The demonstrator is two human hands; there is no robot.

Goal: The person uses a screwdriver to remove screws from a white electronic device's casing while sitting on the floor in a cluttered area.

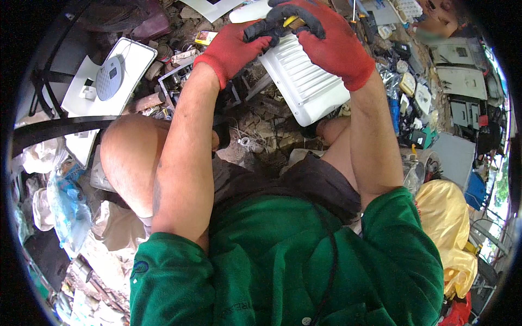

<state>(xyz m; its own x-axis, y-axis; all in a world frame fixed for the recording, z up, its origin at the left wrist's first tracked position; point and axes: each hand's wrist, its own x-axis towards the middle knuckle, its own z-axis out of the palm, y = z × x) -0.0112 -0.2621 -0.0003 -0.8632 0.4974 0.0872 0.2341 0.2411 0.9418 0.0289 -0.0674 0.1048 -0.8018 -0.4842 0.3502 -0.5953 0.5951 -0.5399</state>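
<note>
Both hands wear red gloves with dark grey fingers and are raised together at the top of the view. My left hand (236, 48) is closed, its fingertips curled against something dark that I cannot make out. My right hand (334, 46) is wrapped over a small yellow and brown piece (291, 22), most of it hidden by the fingers. Just below the hands, a white ribbed plastic panel (307, 81) leans between my legs, its lower end near my right foot.
A white board with a grey oval part (109, 77) lies at the left, by a dark curved bar (60, 126). Rubble and scrap cover the ground. Plastic bags (68, 209) lie lower left, a yellow sack (446, 228) lower right. At the right are small parts and pale panels (461, 81).
</note>
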